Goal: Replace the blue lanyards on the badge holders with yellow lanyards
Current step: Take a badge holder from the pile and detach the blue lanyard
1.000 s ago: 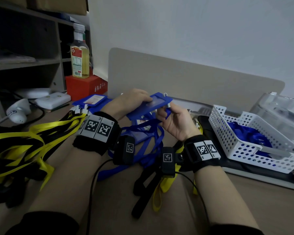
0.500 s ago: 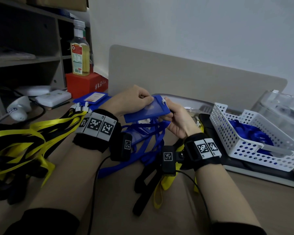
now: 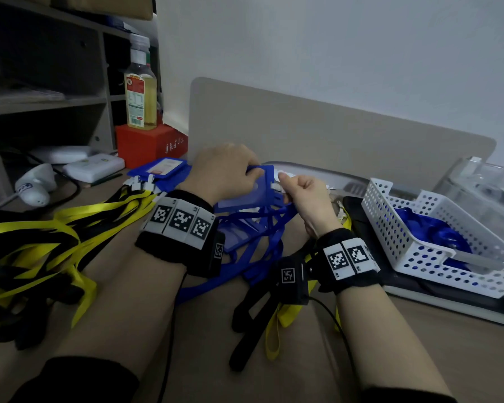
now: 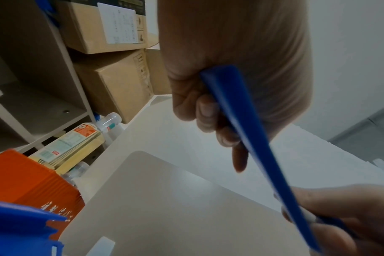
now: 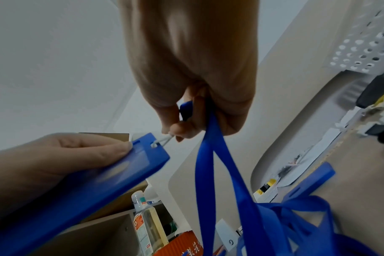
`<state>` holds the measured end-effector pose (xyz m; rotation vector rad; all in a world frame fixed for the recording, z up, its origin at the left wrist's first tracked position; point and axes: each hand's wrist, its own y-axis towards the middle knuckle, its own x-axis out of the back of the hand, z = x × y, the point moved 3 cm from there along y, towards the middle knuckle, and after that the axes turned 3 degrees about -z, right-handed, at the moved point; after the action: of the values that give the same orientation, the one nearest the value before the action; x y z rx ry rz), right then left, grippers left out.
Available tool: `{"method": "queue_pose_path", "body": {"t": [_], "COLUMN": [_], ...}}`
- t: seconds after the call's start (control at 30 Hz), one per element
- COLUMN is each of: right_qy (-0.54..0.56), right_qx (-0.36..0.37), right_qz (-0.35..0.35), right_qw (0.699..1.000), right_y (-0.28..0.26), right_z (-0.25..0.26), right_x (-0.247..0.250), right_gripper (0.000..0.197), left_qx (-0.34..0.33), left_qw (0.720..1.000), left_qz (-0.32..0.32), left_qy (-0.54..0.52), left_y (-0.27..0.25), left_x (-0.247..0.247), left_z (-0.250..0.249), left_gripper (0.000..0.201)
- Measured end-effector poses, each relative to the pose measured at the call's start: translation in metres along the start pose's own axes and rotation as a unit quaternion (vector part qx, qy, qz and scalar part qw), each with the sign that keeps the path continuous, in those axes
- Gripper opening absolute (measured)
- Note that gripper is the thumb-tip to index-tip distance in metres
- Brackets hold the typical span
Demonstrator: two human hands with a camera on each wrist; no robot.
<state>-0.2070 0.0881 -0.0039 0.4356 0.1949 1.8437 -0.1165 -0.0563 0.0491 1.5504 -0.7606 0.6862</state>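
My left hand grips a blue badge holder above the table; the left wrist view shows the holder edge-on between thumb and fingers. My right hand pinches the white clip hooked through the holder's slot, and the blue lanyard hangs from that hand down to a tangle of blue lanyards and holders on the table. Yellow and black lanyards lie in a heap at the left. Another yellow lanyard lies under my right wrist.
A white perforated basket with blue lanyards stands at the right on a dark tray. More blue badge holders lie behind the left hand. A red box with a bottle stands by the shelves; a beige board leans on the wall.
The right hand has moved up from under the holder to its top corner and taken the white clip. The left hand has tilted the holder and drawn it slightly nearer.
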Motion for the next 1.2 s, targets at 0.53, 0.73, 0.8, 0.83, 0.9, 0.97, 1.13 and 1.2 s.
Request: {"method": "queue_pose_path", "body": {"t": [0.53,0.73,0.8,0.83,0.9,0.97,1.13,1.2], "right_qy": [0.083,0.169,0.172,0.170,0.176,0.191,0.236,0.285], "right_qx": [-0.005,-0.077,-0.104,-0.112,-0.125,-0.135,-0.132,-0.121], "right_qz": [-0.006,0.017,0.012,0.007,-0.004,-0.017,-0.123,-0.148], "right_qw": [0.997,0.982,0.979,0.979,0.976,0.972,0.955,0.939], "right_y": [-0.010,-0.017,-0.017,-0.016,-0.015,-0.014,-0.008,-0.005], "right_z": [0.016,0.025,0.023,0.021,0.020,0.020,0.012,0.011], "right_x": [-0.004,-0.006,-0.007,-0.006,-0.005,-0.003,0.005,0.009], "right_gripper": [0.031,0.031,0.031,0.030,0.026,0.024,0.027,0.025], "left_qx": [-0.052,-0.105,-0.122,-0.131,-0.147,-0.150,-0.048,0.018], "left_qw": [0.993,0.988,0.985,0.983,0.981,0.982,0.996,0.999], "left_qz": [-0.085,-0.092,-0.086,-0.082,-0.077,-0.077,-0.061,-0.035], "left_qy": [0.062,0.069,0.088,0.096,0.100,0.086,0.040,0.006], "left_y": [0.003,0.001,-0.001,-0.001,-0.002,-0.001,0.001,0.001], "left_x": [-0.003,0.005,0.006,0.006,0.007,0.006,0.000,-0.002], "left_z": [-0.013,-0.010,-0.010,-0.010,-0.013,-0.015,-0.008,-0.003], "left_gripper": [0.032,0.032,0.031,0.031,0.031,0.030,0.022,0.018]}}
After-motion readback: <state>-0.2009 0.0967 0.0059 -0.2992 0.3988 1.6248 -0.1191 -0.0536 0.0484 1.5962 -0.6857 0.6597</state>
